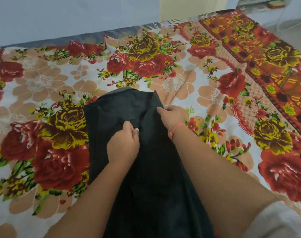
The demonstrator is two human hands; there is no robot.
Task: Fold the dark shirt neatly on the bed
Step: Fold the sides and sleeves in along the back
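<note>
Both forearms reach in from the near edge of the bed [215, 79], over the shirt [112, 114]. Shirt lies as a long dark strip, running from the near edge toward mid-bed, on the floral sheet; its far end looks like the collar, not certain.

Left hand [123, 146]: grip closed, pinching a pucker of cloth near the strip's middle. Right hand [172, 117]: grip closed on the right edge of the shirt, a little farther up; red thread [176, 130] at the wrist.

Judgement: early-to-middle step. Sides seem already turned in lengthwise; hands are straightening the upper part. Cross fold not yet done.

Next move calls for: smoothing the pucker flat, squaring both long edges, then lifting one end evenly with both hands and laying it over the other.
</note>
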